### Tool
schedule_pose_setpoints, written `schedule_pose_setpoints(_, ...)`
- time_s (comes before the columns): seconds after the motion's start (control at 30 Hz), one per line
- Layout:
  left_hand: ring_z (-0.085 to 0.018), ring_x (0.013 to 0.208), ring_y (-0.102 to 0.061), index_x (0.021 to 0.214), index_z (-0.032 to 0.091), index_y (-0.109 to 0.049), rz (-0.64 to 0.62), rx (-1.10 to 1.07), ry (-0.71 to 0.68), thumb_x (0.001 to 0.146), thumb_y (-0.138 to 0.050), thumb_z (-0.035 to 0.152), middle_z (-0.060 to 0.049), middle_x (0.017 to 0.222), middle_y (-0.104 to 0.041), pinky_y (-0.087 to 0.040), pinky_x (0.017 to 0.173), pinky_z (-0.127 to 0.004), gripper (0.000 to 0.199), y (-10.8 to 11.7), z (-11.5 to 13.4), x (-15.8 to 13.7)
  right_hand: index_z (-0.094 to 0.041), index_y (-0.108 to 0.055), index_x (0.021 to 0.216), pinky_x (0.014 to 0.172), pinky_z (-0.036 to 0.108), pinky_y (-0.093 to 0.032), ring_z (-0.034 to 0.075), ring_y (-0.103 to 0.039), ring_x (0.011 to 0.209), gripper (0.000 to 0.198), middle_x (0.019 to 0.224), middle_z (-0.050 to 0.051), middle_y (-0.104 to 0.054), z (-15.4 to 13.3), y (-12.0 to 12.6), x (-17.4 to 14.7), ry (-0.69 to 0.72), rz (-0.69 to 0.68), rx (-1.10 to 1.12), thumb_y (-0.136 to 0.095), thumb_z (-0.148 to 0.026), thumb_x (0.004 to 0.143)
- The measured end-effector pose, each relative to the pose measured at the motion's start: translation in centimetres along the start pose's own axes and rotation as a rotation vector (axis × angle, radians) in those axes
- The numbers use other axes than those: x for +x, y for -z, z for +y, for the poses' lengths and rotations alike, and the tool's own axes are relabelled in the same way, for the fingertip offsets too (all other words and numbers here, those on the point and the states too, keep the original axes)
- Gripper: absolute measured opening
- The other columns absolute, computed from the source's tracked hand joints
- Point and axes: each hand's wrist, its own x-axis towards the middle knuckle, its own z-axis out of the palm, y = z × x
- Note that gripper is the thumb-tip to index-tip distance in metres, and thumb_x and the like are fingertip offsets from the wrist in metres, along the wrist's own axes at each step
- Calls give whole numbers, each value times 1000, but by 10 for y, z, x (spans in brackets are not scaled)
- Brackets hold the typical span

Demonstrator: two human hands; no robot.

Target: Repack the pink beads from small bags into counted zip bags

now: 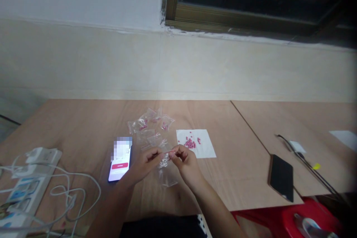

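My left hand (pixel 149 161) and my right hand (pixel 184 160) meet over the middle of the table. Their fingertips pinch the two ends of a thin red line, which looks like the seal of a small clear zip-lock bag (pixel 164 161). Below it another clear bag (pixel 168 177) lies flat. Several more clear bags (pixel 147 132) are piled just beyond my left hand, and some hold pink beads (pixel 143 125). Past my right fingers, a white sheet of paper (pixel 208 148) carries a cluster of loose pink beads (pixel 190 143).
A lit phone (pixel 119 160) lies left of my left hand. At far left is a power strip (pixel 33 197) with tangled white cables (pixel 83 189). A dark phone (pixel 281 177) sits by the right edge, near black cables (pixel 312 169). A red stool (pixel 306 215) stands below.
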Motion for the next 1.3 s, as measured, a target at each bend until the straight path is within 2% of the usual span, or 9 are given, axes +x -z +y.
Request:
schedule_pose_setpoints(0.1, -11, 62, -43, 64, 15, -50, 42, 30, -25, 82, -46, 35, 3, 63, -44, -34, 57, -22, 27, 1, 0, 2, -17, -59, 67, 58, 25, -37, 12, -49, 58, 23, 62, -1, -57, 0, 0, 2, -40, -42, 42, -66, -39, 67)
schedule_pose_setpoints(0.23, -11, 60, -41, 66, 15, -50, 34, 71, -16, 82, -46, 35, 4, 62, -42, -32, 55, -21, 26, 10, -2, 3, -17, -59, 64, 56, 24, -36, 11, -47, 57, 25, 61, -1, -56, -3, 6, 5, -89, -37, 94, -68, -40, 63)
schedule_pose_setpoints(0.47, -11, 64, -43, 69, 15, -53, -69, 49, -26, 81, -49, 36, 3, 66, -46, -33, 58, -21, 25, 13, -1, 6, -18, -57, 66, 62, 26, -37, 14, -49, 64, 21, 65, 0, -56, -17, 7, 6, 19, -50, 35, -62, -38, 70)
schedule_pose_setpoints(0.87, -12, 64, -47, 65, 14, -57, -20, 5, -49, 80, -52, 35, 2, 64, -49, -36, 59, -22, 26, 0, 3, 12, -18, -57, 70, 64, 27, -38, 14, -50, 67, 17, 68, 0, -56, -10, 2, 1, 43, -72, -35, -59, -35, 74)
schedule_pose_setpoints(1.07, -13, 69, -50, 75, 15, -61, -62, -43, -12, 81, -51, 34, 1, 70, -54, -38, 64, -22, 22, -1, -1, 12, -19, -57, 67, 65, 26, -37, 14, -51, 68, 13, 67, 0, -57, -16, 4, 0, 51, -65, -29, -58, -29, 74)
schedule_pose_setpoints(1.2, -13, 71, -51, 73, 15, -60, -17, -27, -25, 81, -52, 37, 1, 70, -55, -39, 64, -23, 24, -2, -3, 14, -19, -56, 69, 66, 26, -38, 15, -53, 70, 17, 69, 0, -57, -15, 3, 1, 68, -96, -65, -56, -34, 76)
schedule_pose_setpoints(1.3, -14, 70, -51, 74, 15, -60, -44, -16, -34, 81, -51, 38, 0, 70, -55, -40, 64, -23, 26, -2, -3, 16, -19, -57, 72, 66, 27, -39, 15, -53, 70, 20, 71, 1, -58, -12, 2, 3, 75, -92, -102, -55, -39, 77)
